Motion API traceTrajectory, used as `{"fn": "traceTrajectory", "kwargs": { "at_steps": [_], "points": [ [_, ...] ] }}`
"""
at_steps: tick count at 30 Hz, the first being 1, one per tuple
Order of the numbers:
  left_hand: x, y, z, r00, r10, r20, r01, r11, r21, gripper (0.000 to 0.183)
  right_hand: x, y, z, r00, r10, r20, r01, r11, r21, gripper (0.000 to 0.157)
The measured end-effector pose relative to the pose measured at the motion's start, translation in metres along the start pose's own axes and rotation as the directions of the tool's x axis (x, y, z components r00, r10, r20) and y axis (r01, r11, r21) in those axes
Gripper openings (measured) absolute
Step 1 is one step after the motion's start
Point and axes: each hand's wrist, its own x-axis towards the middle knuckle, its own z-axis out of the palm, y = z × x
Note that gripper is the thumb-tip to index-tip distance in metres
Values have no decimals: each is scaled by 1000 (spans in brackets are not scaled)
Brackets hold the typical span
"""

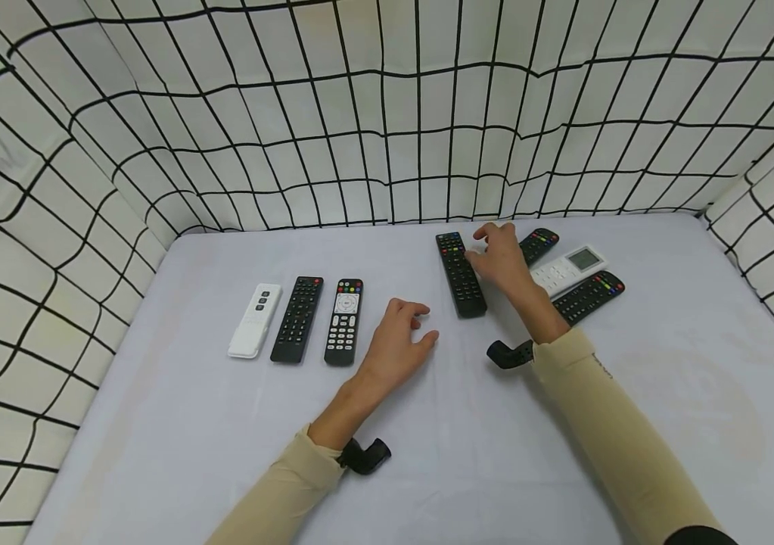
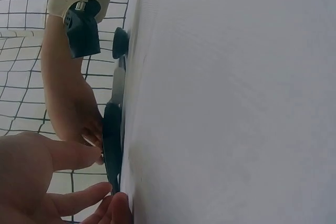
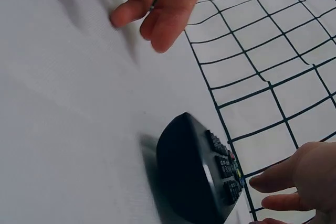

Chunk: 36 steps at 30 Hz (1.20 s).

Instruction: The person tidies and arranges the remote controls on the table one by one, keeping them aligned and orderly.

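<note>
My right hand [image 1: 501, 261] hovers beside a long black remote control [image 1: 461, 280], its thumb close to the remote's right edge and its fingers loosely bent. From the right wrist view, thumb and fingers [image 3: 275, 177] appear at the far end of that remote [image 3: 184, 174], whose colored buttons face up. My left hand [image 1: 396, 341] is held over the white cloth between this remote and a black remote with white keys [image 1: 342, 322]. Its thumb and fingers are spread apart around nothing.
At left lie a black remote [image 1: 297, 319] and a white remote [image 1: 254, 321]. Right of my right hand are a white remote with a screen [image 1: 567, 271] and two black remotes [image 1: 591, 295] [image 1: 539, 244], partly overlapped by the arm. Black wire mesh [image 1: 387, 136] borders the white-covered table [image 1: 441, 469].
</note>
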Motion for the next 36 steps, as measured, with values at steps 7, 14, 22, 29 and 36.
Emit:
{"fn": "traceTrajectory", "kwargs": {
  "at_steps": [7,14,22,29,36],
  "points": [
    [2,4,1,1000,-5,19,5,1000,8,40,2,-4,0,996,52,78,-45,995,-92,55],
    [5,8,5,1000,-13,28,12,1000,27,41,4,-10,0,983,65,170,-42,990,-132,62],
    [11,11,9,999,-23,26,22,999,27,50,3,-12,2,969,131,210,-112,988,-102,72],
    [15,15,10,999,-31,15,30,998,61,60,1,-12,-2,951,152,269,-135,988,-79,79],
    [15,16,11,999,-32,-15,33,996,80,58,4,-12,-6,913,172,369,-188,982,9,80]
  ]
}}
